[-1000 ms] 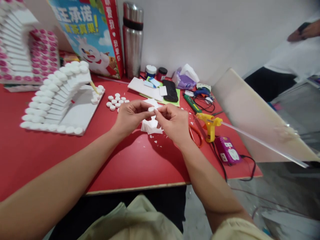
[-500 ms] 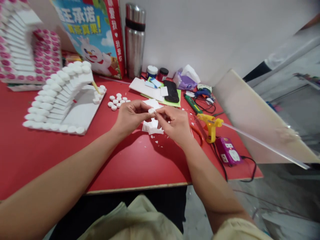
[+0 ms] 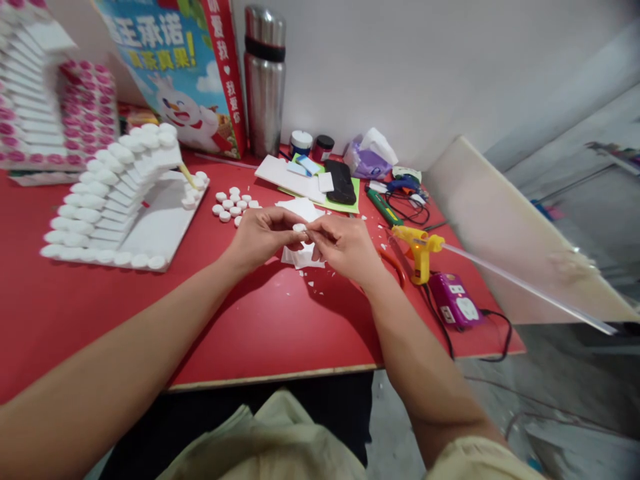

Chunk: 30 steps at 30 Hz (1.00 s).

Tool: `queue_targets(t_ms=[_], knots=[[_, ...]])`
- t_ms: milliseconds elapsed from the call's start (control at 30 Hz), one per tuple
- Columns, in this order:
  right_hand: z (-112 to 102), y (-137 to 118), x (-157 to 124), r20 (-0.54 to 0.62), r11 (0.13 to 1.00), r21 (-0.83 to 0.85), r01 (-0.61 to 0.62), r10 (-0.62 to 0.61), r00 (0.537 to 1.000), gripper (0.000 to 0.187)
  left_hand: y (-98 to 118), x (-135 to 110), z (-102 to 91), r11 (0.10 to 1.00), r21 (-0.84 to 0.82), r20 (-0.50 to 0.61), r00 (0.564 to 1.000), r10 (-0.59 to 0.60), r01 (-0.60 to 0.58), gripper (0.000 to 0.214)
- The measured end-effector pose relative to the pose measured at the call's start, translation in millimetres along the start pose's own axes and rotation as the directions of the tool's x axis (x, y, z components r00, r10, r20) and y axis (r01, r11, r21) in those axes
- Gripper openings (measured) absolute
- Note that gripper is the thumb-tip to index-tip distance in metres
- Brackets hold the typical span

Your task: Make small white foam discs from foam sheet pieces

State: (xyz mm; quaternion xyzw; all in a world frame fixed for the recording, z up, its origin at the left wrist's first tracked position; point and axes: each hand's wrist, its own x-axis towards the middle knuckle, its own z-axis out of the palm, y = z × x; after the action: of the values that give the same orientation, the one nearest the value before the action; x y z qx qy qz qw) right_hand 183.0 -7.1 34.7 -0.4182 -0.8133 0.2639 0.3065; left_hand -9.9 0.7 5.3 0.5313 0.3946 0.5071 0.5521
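Between thumb and fingers of my left hand (image 3: 257, 239) is a small white disc (image 3: 299, 228), held above the table. My right hand (image 3: 350, 248) pinches at the disc's right edge; its fingertips are closed and touch the disc, and whether they hold a separate bit is too small to tell. Below both hands lie white sheet pieces (image 3: 303, 257), partly covered by my fingers, with small white scraps around them. Several similar white discs (image 3: 234, 203) are grouped just left of my left hand.
A white model staircase (image 3: 113, 197) edged with discs stands left, before a pink-and-white model (image 3: 45, 100). A steel flask (image 3: 265, 87) rises behind. At right are a yellow glue gun (image 3: 419, 250), orange-handled tool (image 3: 395, 265) and purple power socket box (image 3: 456, 301) with cables on the red table (image 3: 280, 327).
Both hands stay together at the disc, which has turned slightly in my fingers. The whole view has shifted a little.
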Motion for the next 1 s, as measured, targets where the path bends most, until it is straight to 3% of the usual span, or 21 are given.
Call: queue_targets(t_ms=[300,500,633,700,833,1000], knots=[[3.5,2.2,1.3,0.027,0.999,-0.049,-0.002,0.003,1.000,0.021,-7.0,0.3,3.6,1.000,0.026,-0.055,0.998,-0.008,0.010,0.030],[3.6,3.1,1.6,0.032,0.999,-0.027,-0.028,0.029,0.999,0.018,-9.0,-1.4,4.8,0.982,0.158,-0.085,0.990,0.114,-0.099,0.025],[6.1,3.1,1.9,-0.018,0.993,0.075,-0.087,0.088,0.996,0.016,-12.4,-1.1,0.7,0.903,0.342,-0.064,0.953,0.298,-0.259,0.013],[7.7,3.0,2.6,-0.031,0.976,0.174,-0.128,0.135,0.990,0.015,-14.1,-1.0,-0.4,0.878,0.380,-0.052,0.941,0.335,-0.291,0.012],[12.0,1.4,4.9,-0.066,0.915,0.366,-0.171,0.209,0.976,0.015,-16.0,-1.1,1.7,0.905,0.331,-0.068,0.949,0.306,-0.268,0.014],[17.1,1.0,6.9,-0.100,0.887,0.406,-0.221,0.283,0.954,0.016,-18.0,-0.4,5.0,0.913,0.335,-0.071,0.959,0.273,-0.235,0.011]])
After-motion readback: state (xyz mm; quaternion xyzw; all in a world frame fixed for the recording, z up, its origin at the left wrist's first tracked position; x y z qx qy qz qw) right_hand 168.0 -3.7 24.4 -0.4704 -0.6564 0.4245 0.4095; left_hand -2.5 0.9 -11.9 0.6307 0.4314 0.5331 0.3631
